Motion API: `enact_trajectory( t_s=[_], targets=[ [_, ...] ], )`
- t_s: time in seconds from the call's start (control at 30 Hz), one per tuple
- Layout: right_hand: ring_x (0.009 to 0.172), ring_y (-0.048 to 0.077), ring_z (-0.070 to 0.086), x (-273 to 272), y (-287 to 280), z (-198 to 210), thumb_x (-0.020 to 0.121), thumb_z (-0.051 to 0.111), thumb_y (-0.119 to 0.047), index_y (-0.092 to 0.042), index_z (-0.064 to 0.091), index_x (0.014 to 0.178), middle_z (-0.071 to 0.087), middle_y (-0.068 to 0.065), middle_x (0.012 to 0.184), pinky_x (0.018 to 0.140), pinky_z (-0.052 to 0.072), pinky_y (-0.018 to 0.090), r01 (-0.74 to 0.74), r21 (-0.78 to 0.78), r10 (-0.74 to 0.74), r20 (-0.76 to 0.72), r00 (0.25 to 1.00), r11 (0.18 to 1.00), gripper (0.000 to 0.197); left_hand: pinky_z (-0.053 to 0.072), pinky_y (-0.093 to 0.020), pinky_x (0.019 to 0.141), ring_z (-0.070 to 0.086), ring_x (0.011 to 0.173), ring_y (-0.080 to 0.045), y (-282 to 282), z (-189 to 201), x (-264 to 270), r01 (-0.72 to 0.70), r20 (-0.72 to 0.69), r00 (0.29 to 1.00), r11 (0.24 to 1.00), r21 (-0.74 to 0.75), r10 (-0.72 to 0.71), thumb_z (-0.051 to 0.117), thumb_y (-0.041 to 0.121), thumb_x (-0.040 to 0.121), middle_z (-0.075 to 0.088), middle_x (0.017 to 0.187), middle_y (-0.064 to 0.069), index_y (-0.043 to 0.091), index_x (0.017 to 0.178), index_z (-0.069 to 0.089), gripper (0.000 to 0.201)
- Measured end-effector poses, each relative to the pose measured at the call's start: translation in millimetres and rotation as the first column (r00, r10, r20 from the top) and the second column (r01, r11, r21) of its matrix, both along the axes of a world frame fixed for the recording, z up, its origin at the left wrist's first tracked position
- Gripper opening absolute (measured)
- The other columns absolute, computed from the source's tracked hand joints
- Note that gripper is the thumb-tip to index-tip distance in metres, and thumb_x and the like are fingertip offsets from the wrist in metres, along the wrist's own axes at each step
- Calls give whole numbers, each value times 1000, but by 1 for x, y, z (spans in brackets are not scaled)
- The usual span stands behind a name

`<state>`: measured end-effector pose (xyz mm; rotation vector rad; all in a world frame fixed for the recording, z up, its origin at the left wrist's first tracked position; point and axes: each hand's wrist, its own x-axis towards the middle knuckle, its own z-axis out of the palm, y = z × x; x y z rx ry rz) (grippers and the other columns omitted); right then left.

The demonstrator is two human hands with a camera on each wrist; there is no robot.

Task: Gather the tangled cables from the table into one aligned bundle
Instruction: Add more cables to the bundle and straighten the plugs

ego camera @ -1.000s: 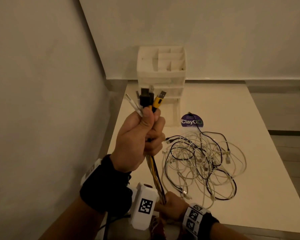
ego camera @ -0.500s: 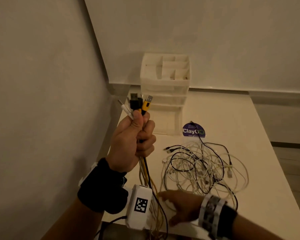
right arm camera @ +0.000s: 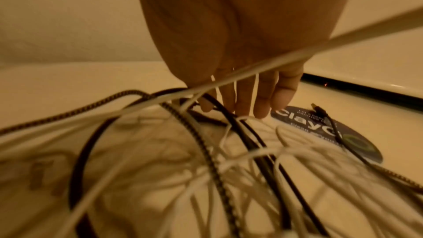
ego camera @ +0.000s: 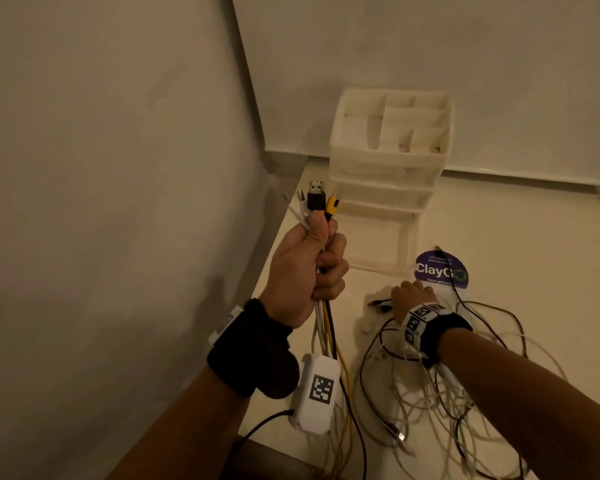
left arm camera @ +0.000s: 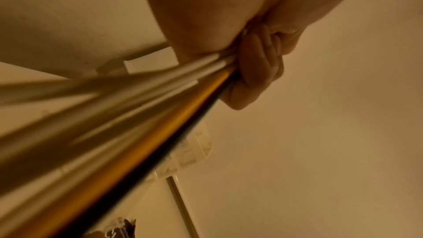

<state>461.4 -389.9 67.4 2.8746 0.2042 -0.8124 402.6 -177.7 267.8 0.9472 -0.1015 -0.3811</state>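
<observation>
On my feed the left hand (ego camera: 307, 271) is fisted tight around the gathered bundle (ego camera: 321, 216), held upright above the table (ego camera: 516, 230), with black, yellow and white plugs poking out the top. Next over, the white drawer organizer (ego camera: 390, 161) sits at the back. The right hand (ego camera: 411, 299), fingers straight and relaxed, reaches into the tangled cables (ego camera: 440, 386) just beside a purple sticker (ego camera: 442, 270).

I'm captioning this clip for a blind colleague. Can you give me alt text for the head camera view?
A raised left hand grips a bundle of cables, plugs upward, while the right hand reaches into the tangled cables on the table. Behind stand a white drawer organizer and a purple sticker.
</observation>
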Motion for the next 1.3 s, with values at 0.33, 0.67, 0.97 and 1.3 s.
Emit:
enact_trajectory(
  t_s=[0.33, 0.67, 0.97, 1.3],
  targets=[
    [83, 28, 59, 1, -45, 50, 91, 58, -21, -10, 64, 88, 66, 10, 88, 75, 48, 33, 340, 596, -539, 190, 820, 728, 13, 19, -12, 35, 17, 36, -5, -15, -12, 4, -44, 30, 999, 993, 109, 41, 34, 43, 97, 25, 58, 4, 20, 72, 35, 34],
    [61, 24, 52, -51, -93, 226, 99, 48, -9, -9, 50, 89, 56, 9, 71, 62, 50, 40, -94, 992, -790, -6, 613, -81, 10, 17, -15, 38, 13, 38, -10, -90, 16, 7, -38, 213, 977, 971, 235, -13, 58, 34, 87, 15, 58, -4, 19, 66, 35, 35],
    [55, 4, 59, -114, -19, 216, 96, 55, -14, -10, 51, 85, 61, -5, 61, 51, 46, 17, -170, 976, -741, 216, 636, 139, 13, 36, -16, 40, 43, 39, -2, -140, 34, -11, -131, 372, 927, 898, 421, -39, 56, 22, 96, 42, 51, 8, 5, 82, 49, 23],
    [60, 11, 60, -124, -34, 184, 97, 53, -24, -20, 50, 96, 65, -2, 70, 57, 49, 29, -176, 949, -607, 303, 734, 261, 6, 40, -26, 49, 44, 51, -12, -128, 29, -9, -206, 362, 931, 874, 440, 37, 31, 39, 100, 46, 65, -7, 5, 77, 46, 44]
  ],
)
